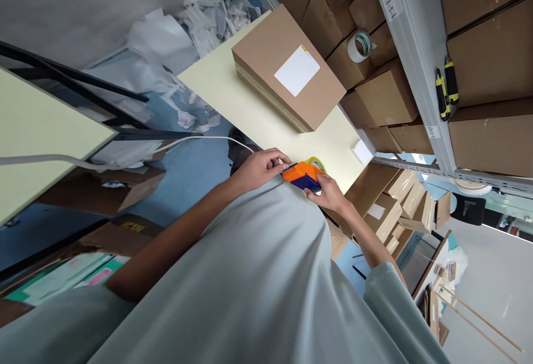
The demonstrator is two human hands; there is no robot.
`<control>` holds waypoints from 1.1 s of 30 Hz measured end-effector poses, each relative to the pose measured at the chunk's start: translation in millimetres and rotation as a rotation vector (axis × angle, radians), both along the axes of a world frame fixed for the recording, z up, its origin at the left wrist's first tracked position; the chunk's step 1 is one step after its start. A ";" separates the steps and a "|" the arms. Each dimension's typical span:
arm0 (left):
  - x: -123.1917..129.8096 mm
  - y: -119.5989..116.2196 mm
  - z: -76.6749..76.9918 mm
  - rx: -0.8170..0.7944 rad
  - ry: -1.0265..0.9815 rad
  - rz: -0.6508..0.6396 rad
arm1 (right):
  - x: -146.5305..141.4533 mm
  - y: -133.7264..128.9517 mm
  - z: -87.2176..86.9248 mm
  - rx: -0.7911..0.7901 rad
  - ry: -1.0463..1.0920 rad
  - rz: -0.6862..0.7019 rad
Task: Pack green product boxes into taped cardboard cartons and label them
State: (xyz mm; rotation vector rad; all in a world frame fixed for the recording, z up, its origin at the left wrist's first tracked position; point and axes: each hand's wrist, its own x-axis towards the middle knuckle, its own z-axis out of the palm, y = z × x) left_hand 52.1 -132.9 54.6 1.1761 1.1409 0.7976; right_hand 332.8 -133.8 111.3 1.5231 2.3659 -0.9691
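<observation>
My right hand (328, 193) is closed round an orange and dark blue tape dispenser (302, 174), close to my shirt. A roll of yellowish tape (315, 163) shows at its far side. My left hand (263, 167) is at the dispenser's left end, with thumb and fingers drawn together there; anything between them is too small to make out. Beyond my hands, a brown cardboard box (291, 64) with a blank white label (297, 70) lies on the pale yellow table (328, 150).
Shelves at right hold stacked boxes (385, 95), a tape roll (360, 46) and two black-yellow cutters (447, 89). A small white item (362, 152) sits at the table's right corner. Waste paper (162, 42) is piled behind left. A white cable (200, 137) runs leftward.
</observation>
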 end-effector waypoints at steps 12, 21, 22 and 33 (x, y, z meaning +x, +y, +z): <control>5.1 -7.1 5.6 0.072 -0.017 0.066 | 2.3 4.4 -0.8 0.021 0.009 0.052; 10.4 -6.6 -0.1 0.039 0.003 0.034 | 7.5 6.1 -1.6 0.009 0.004 0.039; 11.2 -6.5 0.1 0.034 0.007 0.038 | 7.7 6.5 -1.4 0.006 0.007 0.037; 17.1 -2.3 -15.0 -0.166 -0.064 0.067 | 7.7 9.6 -9.9 -0.067 0.028 -0.003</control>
